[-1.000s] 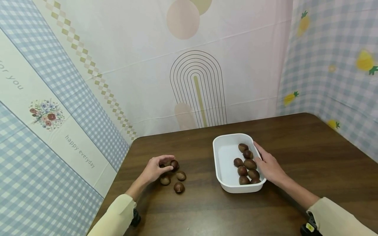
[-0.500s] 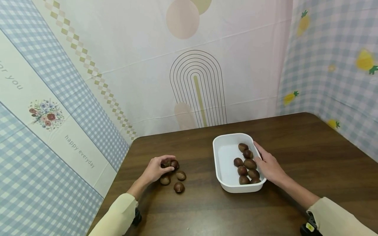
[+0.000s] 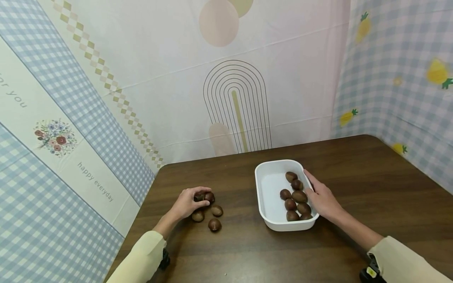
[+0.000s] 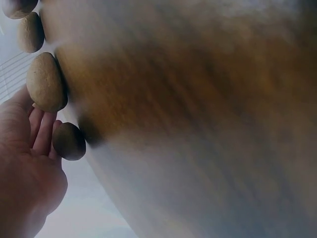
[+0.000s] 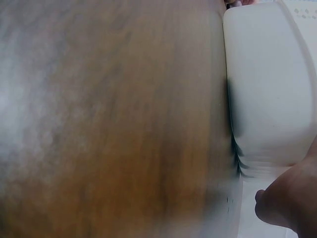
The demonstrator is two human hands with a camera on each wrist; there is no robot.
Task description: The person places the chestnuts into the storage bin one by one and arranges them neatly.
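My left hand (image 3: 185,202) is low over the left side of the table, its thumb and fingers around a glossy brown chestnut (image 3: 210,197). Another chestnut sits in the hollow of this hand, partly hidden by it. Close by lie three more: a paler chestnut (image 3: 197,215) below the thumb, a second pale chestnut (image 3: 217,211) to its right, and a dark chestnut (image 3: 214,225) nearest me. In the left wrist view the fingers (image 4: 43,131) reach behind a chestnut (image 4: 45,82). My right hand (image 3: 323,200) grips the right wall of a white rectangular container (image 3: 268,196).
Several brown chestnuts (image 3: 299,196) are gathered along the container's right half. The dark wooden table (image 3: 240,251) ends at a back edge against a printed cloth (image 3: 301,78). A checked cloth (image 3: 116,157) hangs along the left side.
The left hand has shifted very slightly right, its fingers drawing closer around the chestnuts. The right hand and the container have stayed put.
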